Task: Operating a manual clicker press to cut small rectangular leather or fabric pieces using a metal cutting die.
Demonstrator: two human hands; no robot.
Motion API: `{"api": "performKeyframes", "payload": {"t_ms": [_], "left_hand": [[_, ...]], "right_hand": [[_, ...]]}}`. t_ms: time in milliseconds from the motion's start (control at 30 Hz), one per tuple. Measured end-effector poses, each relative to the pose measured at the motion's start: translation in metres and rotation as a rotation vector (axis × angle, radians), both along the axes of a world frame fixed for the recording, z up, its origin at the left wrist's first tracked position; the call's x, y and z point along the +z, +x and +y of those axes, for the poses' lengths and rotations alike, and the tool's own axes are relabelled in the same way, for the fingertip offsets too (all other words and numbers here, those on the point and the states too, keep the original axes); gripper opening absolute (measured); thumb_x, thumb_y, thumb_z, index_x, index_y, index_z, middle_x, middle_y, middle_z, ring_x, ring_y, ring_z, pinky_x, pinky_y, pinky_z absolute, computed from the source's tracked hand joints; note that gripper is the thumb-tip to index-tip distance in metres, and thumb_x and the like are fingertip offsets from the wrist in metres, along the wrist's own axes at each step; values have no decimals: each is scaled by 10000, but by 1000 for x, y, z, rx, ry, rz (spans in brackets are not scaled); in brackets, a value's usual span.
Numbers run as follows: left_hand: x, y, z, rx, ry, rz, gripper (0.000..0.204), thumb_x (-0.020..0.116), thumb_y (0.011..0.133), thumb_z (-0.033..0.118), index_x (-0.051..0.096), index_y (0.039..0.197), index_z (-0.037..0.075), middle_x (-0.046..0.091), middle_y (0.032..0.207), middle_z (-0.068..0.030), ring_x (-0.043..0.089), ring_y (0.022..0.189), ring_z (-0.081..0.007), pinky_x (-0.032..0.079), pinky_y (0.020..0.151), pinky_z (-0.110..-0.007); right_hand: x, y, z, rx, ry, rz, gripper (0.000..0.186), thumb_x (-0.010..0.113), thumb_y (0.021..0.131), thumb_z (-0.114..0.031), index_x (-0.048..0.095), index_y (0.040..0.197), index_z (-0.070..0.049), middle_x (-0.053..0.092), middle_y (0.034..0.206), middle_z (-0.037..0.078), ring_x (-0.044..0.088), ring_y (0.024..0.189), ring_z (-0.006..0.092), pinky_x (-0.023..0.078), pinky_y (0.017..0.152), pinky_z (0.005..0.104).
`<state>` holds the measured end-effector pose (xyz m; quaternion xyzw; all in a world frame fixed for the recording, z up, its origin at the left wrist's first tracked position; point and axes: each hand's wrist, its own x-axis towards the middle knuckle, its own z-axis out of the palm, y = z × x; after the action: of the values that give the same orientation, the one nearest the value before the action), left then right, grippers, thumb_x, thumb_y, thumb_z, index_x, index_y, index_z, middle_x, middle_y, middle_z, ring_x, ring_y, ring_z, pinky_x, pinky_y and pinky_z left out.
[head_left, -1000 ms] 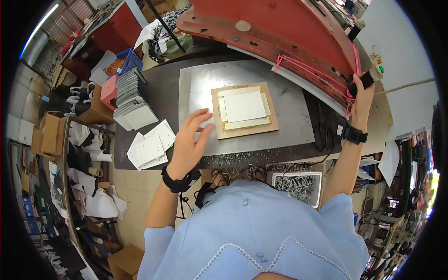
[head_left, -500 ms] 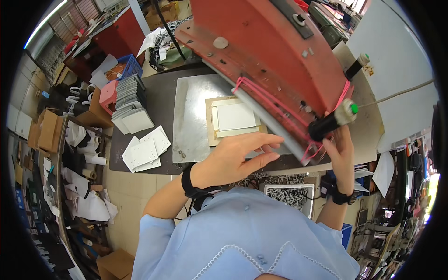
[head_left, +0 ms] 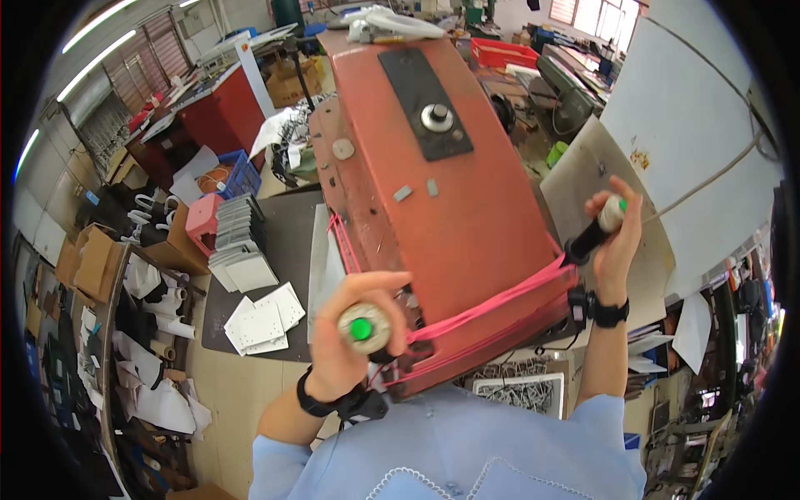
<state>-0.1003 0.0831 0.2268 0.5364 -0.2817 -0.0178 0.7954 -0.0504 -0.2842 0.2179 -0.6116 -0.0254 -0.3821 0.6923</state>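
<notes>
Red press arm, one: lay directly before the person, over most of the metal plate. Changed: swung inward and leftward, it now hid the board and white piece beneath; in judgement, these were closed off from direct handling.

Left handle, pale-topped: left hand, empty half a second earlier, had its fingers curled around it; green button uncovered.

Right handle, black and pale: right hand curled loosely about it.

Pink bands: stretched across the arm's near end.

White sheets: overlapping, on the tabletop, left.

Stack of thin slabs: just behind the sheets.

White bin: metal pieces inside, below the near edge.
</notes>
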Motion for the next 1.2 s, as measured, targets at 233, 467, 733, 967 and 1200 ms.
{"api": "performKeyframes", "payload": {"t_ms": [233,467,733,967,1200], "left_hand": [[5,-8,48,239,42,129,684,461,903,422,381,1399,-42,538,601,-73,494,479,-149,432,479,-267],[-15,0,66,161,-80,118,675,595,870,374,397,1374,-30,580,623,-103,524,463,-154,462,460,-273],[-43,0,71,101,-135,138,553,610,869,332,472,1256,-39,627,691,-155,562,514,-153,476,499,-264],[-30,-5,64,151,-101,48,649,445,952,546,520,1184,-56,607,681,-137,573,566,-162,480,556,-272],[-18,-6,35,59,-54,-16,792,513,904,668,469,1246,-45,592,798,-96,559,643,-128,455,603,-252]], "right_hand": [[19,-20,52,189,86,112,441,517,884,-276,563,1217,9,647,1012,116,643,987,248,482,909,367],[8,-26,43,428,230,190,220,552,800,-231,552,793,-11,500,578,83,456,525,169,388,585,307],[-15,-25,42,436,203,139,213,531,830,-224,550,816,-12,498,594,72,464,527,154,387,567,297],[-22,-22,43,432,111,11,581,418,998,-529,530,1175,14,496,595,39,446,517,102,356,525,246],[-5,-4,15,363,117,68,617,373,1020,-540,552,1209,19,485,572,25,445,512,108,343,518,249]]}}
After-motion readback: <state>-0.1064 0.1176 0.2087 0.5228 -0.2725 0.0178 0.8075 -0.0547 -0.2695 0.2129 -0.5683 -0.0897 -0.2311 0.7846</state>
